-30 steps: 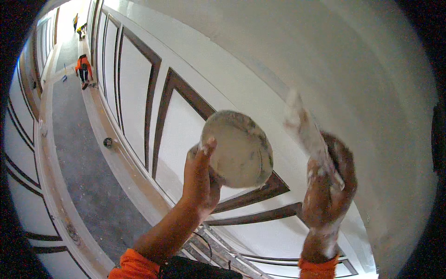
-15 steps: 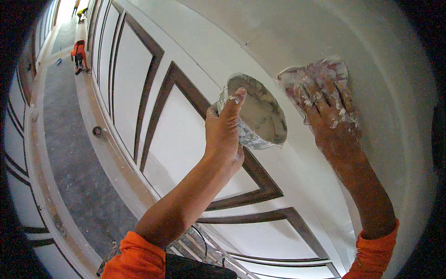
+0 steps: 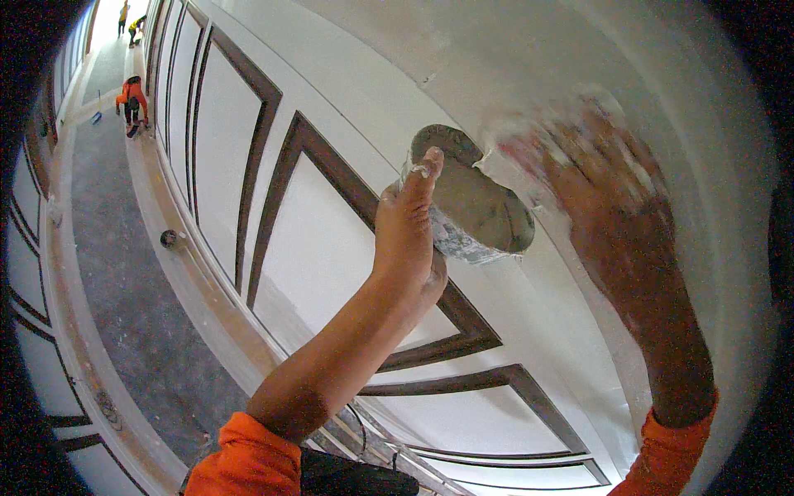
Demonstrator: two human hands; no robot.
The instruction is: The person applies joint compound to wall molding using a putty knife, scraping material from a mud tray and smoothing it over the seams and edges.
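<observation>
My left hand (image 3: 407,223) grips a plaster-caked bowl (image 3: 475,198) by its near left side, with the thumb over the rim. The bowl is tilted, and its inside is grey-brown and smeared. My right hand (image 3: 608,178), coated in white paste, is closed on a paste-smeared cloth (image 3: 513,140) spread under its fingers. It is held at the pale plastered surface (image 3: 711,207), just right of the bowl. The fingers and cloth are blurred by motion. The cloth's left edge comes close to the bowl's far rim; I cannot tell whether they touch.
White wall panels with dark brown trim (image 3: 285,165) run along the corridor. Far below lies a grey floor strip (image 3: 124,273) with tan borders and a dark round object (image 3: 169,239). A person in orange (image 3: 132,99) bends over farther off, with others beyond. Metal rails (image 3: 385,450) show below me.
The bowl and my left hand have shifted slightly right. My right hand has turned and moved a little right, with the cloth's edge now nearer the bowl. The distant person in orange has changed posture.
</observation>
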